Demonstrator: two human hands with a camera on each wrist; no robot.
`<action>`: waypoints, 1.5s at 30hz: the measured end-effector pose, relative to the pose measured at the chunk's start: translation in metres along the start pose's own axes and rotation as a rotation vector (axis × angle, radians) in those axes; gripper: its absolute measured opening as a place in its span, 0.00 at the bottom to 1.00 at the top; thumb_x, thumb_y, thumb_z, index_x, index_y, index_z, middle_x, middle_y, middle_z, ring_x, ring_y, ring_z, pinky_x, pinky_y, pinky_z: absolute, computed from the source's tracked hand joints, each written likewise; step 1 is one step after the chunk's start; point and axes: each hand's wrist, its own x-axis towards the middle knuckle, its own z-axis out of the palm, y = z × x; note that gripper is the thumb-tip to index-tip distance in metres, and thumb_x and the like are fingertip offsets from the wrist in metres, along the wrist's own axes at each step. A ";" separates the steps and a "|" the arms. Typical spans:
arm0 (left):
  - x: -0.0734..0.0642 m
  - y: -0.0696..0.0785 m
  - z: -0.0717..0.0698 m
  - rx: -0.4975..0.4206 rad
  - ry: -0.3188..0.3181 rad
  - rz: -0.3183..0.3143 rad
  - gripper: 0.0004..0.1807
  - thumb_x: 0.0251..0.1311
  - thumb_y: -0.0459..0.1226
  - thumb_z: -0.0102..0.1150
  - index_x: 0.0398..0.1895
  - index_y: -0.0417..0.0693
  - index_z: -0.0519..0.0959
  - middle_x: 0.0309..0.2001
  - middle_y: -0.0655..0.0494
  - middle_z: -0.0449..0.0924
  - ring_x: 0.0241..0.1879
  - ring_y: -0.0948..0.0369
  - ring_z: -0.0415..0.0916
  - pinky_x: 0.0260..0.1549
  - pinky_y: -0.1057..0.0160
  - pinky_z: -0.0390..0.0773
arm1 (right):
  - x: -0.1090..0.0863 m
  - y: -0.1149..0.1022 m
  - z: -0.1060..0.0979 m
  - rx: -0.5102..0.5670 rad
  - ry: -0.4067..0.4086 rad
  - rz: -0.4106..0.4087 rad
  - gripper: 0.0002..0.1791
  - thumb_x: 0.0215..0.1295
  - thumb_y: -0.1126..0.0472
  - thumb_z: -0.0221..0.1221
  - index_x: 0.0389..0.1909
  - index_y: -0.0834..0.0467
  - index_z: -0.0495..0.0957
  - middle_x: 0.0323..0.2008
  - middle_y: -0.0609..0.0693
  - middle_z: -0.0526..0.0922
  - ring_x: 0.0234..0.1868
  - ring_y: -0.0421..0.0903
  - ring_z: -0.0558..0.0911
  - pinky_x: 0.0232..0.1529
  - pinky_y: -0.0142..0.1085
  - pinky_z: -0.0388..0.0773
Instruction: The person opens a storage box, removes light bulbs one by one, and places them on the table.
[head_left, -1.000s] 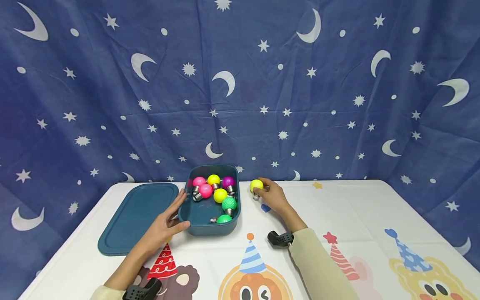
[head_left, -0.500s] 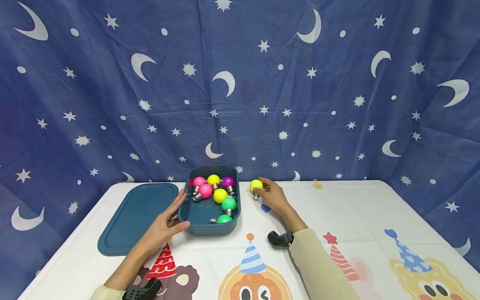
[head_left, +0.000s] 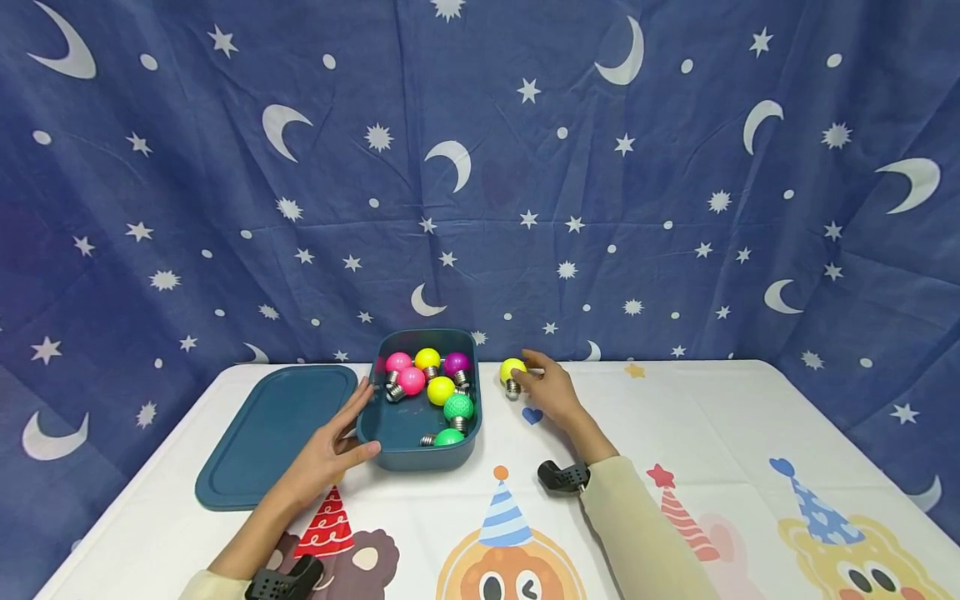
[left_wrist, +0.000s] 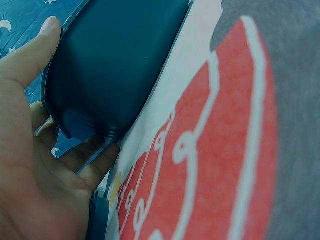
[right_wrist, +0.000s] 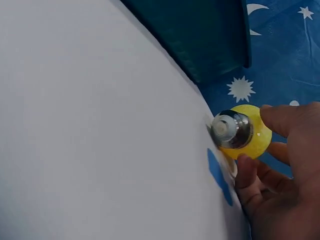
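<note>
In the head view a dark blue rectangular tub point(head_left: 420, 460) holds several round coloured light bulbs with silver screw bases. Among them are a pink bulb point(head_left: 411, 382), a purple bulb point(head_left: 456, 364) and a textured green bulb point(head_left: 458, 407). My left hand point(head_left: 325, 461) lies spread along the tub's left side, thumb and fingers at its wall. To the tub's right, a yellow bulb point(head_left: 512, 369) sits on the white cloth. Right beside it is my right hand point(head_left: 553, 395), fingers parted around the globe; the right wrist view shows fingertips point(right_wrist: 246, 170) at the bulb's edge.
A flat dark blue lid point(head_left: 277, 433) lies left of the tub. The white tablecloth point(head_left: 720, 425) carries printed party-hat animals. Behind the table hangs a blue curtain point(head_left: 510, 167) with moons and stars. Each wrist wears a black camera point(head_left: 562, 477).
My right hand's fingers have loosened and drawn slightly right, exposing more of the yellow bulb and its base. The left hand and the tub have stayed in place.
</note>
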 end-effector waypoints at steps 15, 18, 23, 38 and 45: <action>0.001 0.002 0.000 -0.012 0.001 -0.003 0.43 0.61 0.33 0.61 0.76 0.53 0.50 0.76 0.49 0.37 0.71 0.41 0.42 0.56 0.77 0.60 | -0.014 -0.045 -0.030 0.134 -0.073 -0.095 0.29 0.68 0.55 0.57 0.68 0.57 0.65 0.57 0.60 0.73 0.43 0.51 0.83 0.45 0.40 0.80; 0.001 0.001 -0.001 -0.018 0.002 -0.006 0.43 0.61 0.33 0.61 0.76 0.54 0.50 0.76 0.50 0.37 0.71 0.41 0.42 0.56 0.77 0.60 | -0.018 -0.059 -0.028 0.113 -0.107 -0.140 0.29 0.68 0.55 0.58 0.68 0.56 0.65 0.57 0.58 0.74 0.43 0.50 0.83 0.45 0.41 0.80; 0.001 0.002 -0.001 -0.009 0.004 -0.008 0.43 0.61 0.33 0.61 0.76 0.54 0.50 0.76 0.50 0.37 0.71 0.41 0.43 0.56 0.77 0.60 | -0.026 -0.079 -0.023 0.062 -0.156 -0.239 0.29 0.68 0.56 0.58 0.69 0.52 0.65 0.56 0.57 0.76 0.42 0.48 0.83 0.43 0.40 0.81; 0.000 0.000 0.000 -0.015 0.004 0.001 0.43 0.61 0.33 0.60 0.76 0.54 0.50 0.76 0.50 0.37 0.70 0.40 0.44 0.56 0.76 0.60 | -0.051 -0.113 -0.002 -0.171 -0.318 -0.367 0.30 0.67 0.58 0.59 0.69 0.55 0.64 0.57 0.55 0.75 0.42 0.47 0.82 0.40 0.35 0.81; 0.001 -0.001 0.000 -0.012 0.003 0.004 0.43 0.61 0.33 0.61 0.76 0.54 0.50 0.76 0.50 0.37 0.70 0.38 0.45 0.57 0.74 0.60 | -0.054 -0.119 0.008 -0.275 -0.344 -0.415 0.29 0.69 0.61 0.57 0.69 0.59 0.63 0.62 0.55 0.71 0.59 0.53 0.73 0.56 0.45 0.73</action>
